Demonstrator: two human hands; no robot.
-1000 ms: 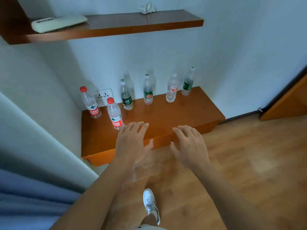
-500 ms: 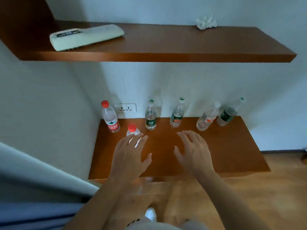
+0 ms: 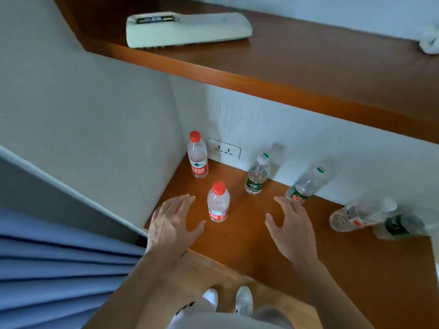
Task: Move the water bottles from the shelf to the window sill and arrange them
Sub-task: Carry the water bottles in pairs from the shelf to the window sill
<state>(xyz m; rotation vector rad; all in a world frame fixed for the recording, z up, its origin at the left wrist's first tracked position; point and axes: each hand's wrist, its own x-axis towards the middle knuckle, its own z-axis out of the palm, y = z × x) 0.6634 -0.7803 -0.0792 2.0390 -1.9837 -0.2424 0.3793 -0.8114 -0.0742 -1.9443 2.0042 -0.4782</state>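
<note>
Several water bottles stand on a low orange-brown shelf (image 3: 332, 257). A red-capped bottle (image 3: 218, 202) stands nearest, between my hands. Another red-capped bottle (image 3: 198, 155) stands in the back left corner. Two green-labelled bottles (image 3: 257, 174) (image 3: 306, 185) stand along the wall. At the far right stand a red-labelled bottle (image 3: 358, 213) and a dark green-labelled bottle (image 3: 401, 225), both blurred. My left hand (image 3: 172, 224) hovers open just left of the near bottle, apart from it. My right hand (image 3: 293, 227) hovers open to its right, fingertips near the second green-labelled bottle.
A higher wooden shelf (image 3: 308, 74) overhangs the bottles, holding a white remote control (image 3: 187, 29) and a crumpled white thing (image 3: 430, 41). A wall socket (image 3: 224, 148) sits behind the bottles. Blue curtain folds (image 3: 59, 269) hang at the left. My white shoes (image 3: 228, 300) stand on the wooden floor.
I have stepped closer and the view has tilted down over the shelf. Both hands have reached forward over the shelf and spread apart, the left beside the near red-capped bottle.
</note>
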